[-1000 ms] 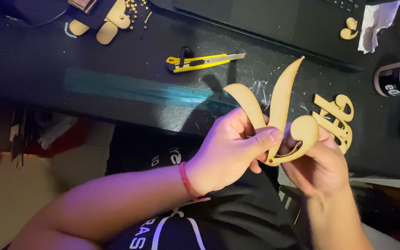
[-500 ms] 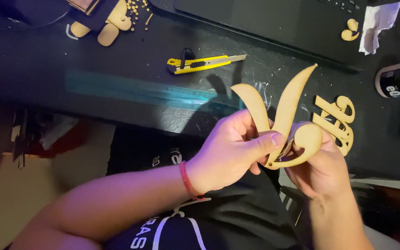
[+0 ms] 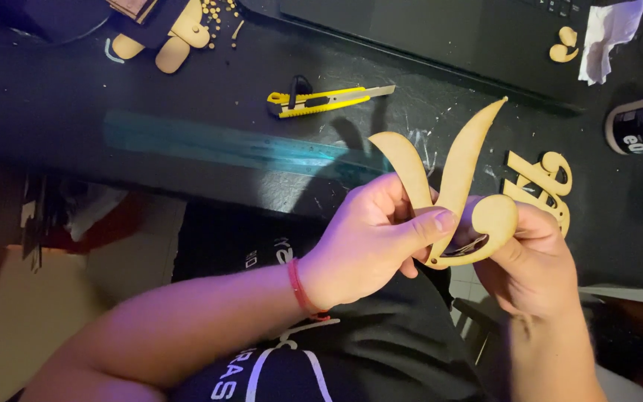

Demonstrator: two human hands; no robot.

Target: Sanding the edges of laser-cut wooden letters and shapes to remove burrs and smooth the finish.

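- Head view: the left hand [image 3: 370, 246] and the right hand [image 3: 533, 264] together hold a flat, pale tan wooden cut-out shaped like a curly letter [image 3: 455, 195], above the person's lap and just in front of the near edge of the dark worktable [image 3: 187, 89].
- The left hand's thumb lies across the lower front of the cut-out and its fingers curl behind, so the hand is clamped on the piece; a red band [image 3: 299, 289] circles that wrist.
- The right hand is closed on the cut-out's round lobe at the lower right, fingers wrapped beneath and behind it.
- The cut-out's two long tapering arms point up and away from the person, the right one reaching higher, over the table edge.
- Just right of the hands, a second tan wooden cut-out with looping shapes [image 3: 546, 186] lies flat on the table, apart from the held piece.
- A yellow and black utility knife [image 3: 325, 99] lies on the table beyond the hands, well apart from them.
- A long translucent green ruler [image 3: 225, 147] lies along the table between the knife and the near edge.
- At the far left sit several tan wooden offcuts [image 3: 169, 41] with small beads beside them.
- At the far right a small dark jar with a white label [image 3: 641, 125] lies on its side, and a crumpled white tissue [image 3: 610, 33] rests above it beside two tiny tan wooden scraps [image 3: 562, 46].
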